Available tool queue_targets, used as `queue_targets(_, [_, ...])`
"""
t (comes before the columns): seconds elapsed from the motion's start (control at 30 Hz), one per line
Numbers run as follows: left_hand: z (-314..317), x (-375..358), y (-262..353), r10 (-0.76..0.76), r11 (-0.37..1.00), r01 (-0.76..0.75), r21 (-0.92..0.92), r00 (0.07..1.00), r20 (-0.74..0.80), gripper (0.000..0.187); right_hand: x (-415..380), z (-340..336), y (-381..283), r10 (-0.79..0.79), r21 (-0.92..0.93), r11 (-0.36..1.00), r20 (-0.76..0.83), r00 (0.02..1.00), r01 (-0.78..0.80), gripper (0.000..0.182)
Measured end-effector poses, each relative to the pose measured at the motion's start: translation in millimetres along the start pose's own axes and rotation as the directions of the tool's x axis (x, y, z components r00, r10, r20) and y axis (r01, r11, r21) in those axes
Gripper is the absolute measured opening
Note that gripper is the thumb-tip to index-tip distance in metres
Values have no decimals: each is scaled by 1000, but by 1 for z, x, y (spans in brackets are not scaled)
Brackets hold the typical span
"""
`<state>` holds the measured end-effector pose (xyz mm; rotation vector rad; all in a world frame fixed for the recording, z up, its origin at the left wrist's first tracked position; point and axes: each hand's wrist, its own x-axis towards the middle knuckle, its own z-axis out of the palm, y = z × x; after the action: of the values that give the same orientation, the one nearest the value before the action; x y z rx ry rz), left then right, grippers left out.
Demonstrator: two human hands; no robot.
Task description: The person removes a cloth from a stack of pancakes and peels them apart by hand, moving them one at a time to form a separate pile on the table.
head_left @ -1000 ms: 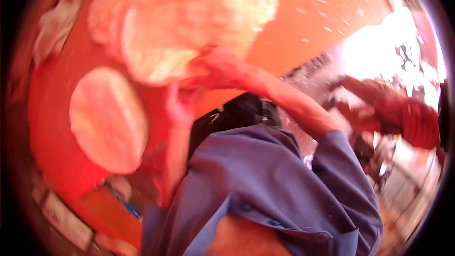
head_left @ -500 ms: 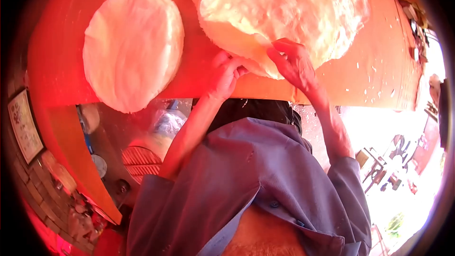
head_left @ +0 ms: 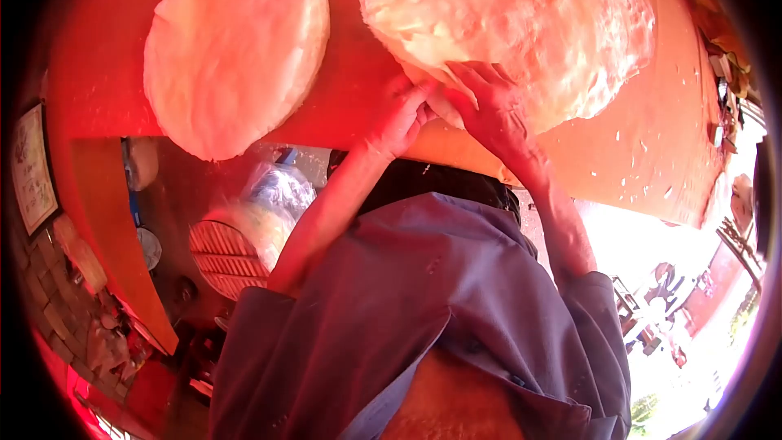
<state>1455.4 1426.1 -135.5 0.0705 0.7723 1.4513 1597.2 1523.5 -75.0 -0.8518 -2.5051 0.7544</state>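
Note:
A large pale round sheet (head_left: 529,24), wrinkled and lumpy on top with a thin ragged edge, lies on the orange table in front of me. At its near edge, my left hand (head_left: 401,118) has thumb and fingers closed together on the rim. My right hand (head_left: 495,110) is just beside it, fingers laid over the sheet's near edge and a thin fold of the edge showing between them and the thumb. The two hands nearly meet. To the left, a smoother pale oval piece (head_left: 236,49) lies flat, overhanging the table's front edge.
The orange table (head_left: 643,147) carries small pale scraps on its right side. Below it at left are a round slatted stool (head_left: 228,257) and a clear plastic bag (head_left: 281,191). A framed sheet (head_left: 34,167) stands by the brick floor. Cluttered items sit in bright light at right.
The view has shifted, so both pale pieces sit higher. My right hand has moved closer to my left, its fingers now stretched further over the sheet's edge.

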Motion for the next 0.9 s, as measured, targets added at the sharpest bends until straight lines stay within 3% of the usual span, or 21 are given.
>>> queue_targets(0.03, [-11, 2, -5, -9, 999, 10, -33, 1000, 27, 23, -1, -3, -1, -7, 4, 1000, 5, 1000, 7, 29])
queue_targets(0.1, [-4, -2, -1, -15, 997, 19, -69, 999, 50, 25, -7, -13, -9, 45, -178, 983, 49, 998, -35, 19])
queue_targets(0.17, [9, -6, 1, -14, 994, 15, -104, 1000, 17, 30, -10, -12, -16, 12, -187, 982, 22, 1000, -8, 15])
queue_targets(0.23, [-2, -2, -10, 5, 990, -1, -144, 1000, 31, 32, -12, -2, -15, -42, -165, 986, -29, 999, 36, 19])
queue_targets(0.3, [6, -7, -8, 10, 983, -3, -183, 999, 38, 34, -10, -7, -24, 35, -176, 984, 68, 997, -22, 27])
queue_targets(0.4, [12, -8, -7, 40, 978, -47, -204, 998, -42, 26, -11, -12, -27, -93, -277, 954, 74, 993, 110, 32])
queue_targets(0.47, [1, -6, -5, 36, 988, -16, -155, 991, 128, 28, -18, -10, -25, -88, -288, 954, 9, 996, 87, 37])
queue_targets(0.5, [10, -4, -6, 38, 987, -18, -158, 991, 127, 28, -18, -8, -19, -90, -289, 953, 11, 996, 89, 37])
queue_targets(0.57, [32, 0, -9, 162, 974, -175, -140, 982, -102, 39, -12, -3, -1, -133, -284, 951, -8, 991, 125, 37])
queue_targets(0.6, [31, 2, -8, 168, 973, -181, -140, 981, -102, 39, -5, -8, 3, -60, -236, 969, 58, 996, 72, 25])
queue_targets(0.63, [29, 4, -5, 150, 987, -153, -39, 987, -62, 39, 5, -22, 8, -62, -236, 969, 59, 996, 74, 25])
queue_targets(0.7, [27, 4, -2, 129, 990, -128, 63, 992, -14, 40, 34, -67, 21, 142, -211, 975, 369, 918, -66, 26])
queue_targets(0.73, [26, 1, -2, 127, 973, -107, 204, 988, -86, 40, 48, -89, 33, 119, -302, 953, 260, 958, -36, 23])
queue_targets(0.77, [26, -1, -2, 137, 938, -75, 339, 977, -161, 39, 66, -124, 45, -135, -330, 928, 131, 982, 171, 24])
queue_targets(0.8, [26, -4, 0, 119, 939, -39, 342, 969, -215, 38, 76, -171, 7, 271, -447, 871, 96, 958, -202, 30])
queue_targets(0.83, [25, -9, 0, 116, 939, -36, 341, 969, -220, 38, 83, -190, 35, 21, 408, 911, -193, 981, 61, 27])
queue_targets(0.87, [25, -12, 0, 138, 921, -22, 390, 952, -272, 37, 86, -196, 31, 21, 410, 910, -192, 981, 61, 27])
queue_targets(0.9, [25, -12, 2, 163, 900, -7, 436, 933, -320, 37, 88, -205, 25, -62, 250, 961, -219, 974, 118, 27])
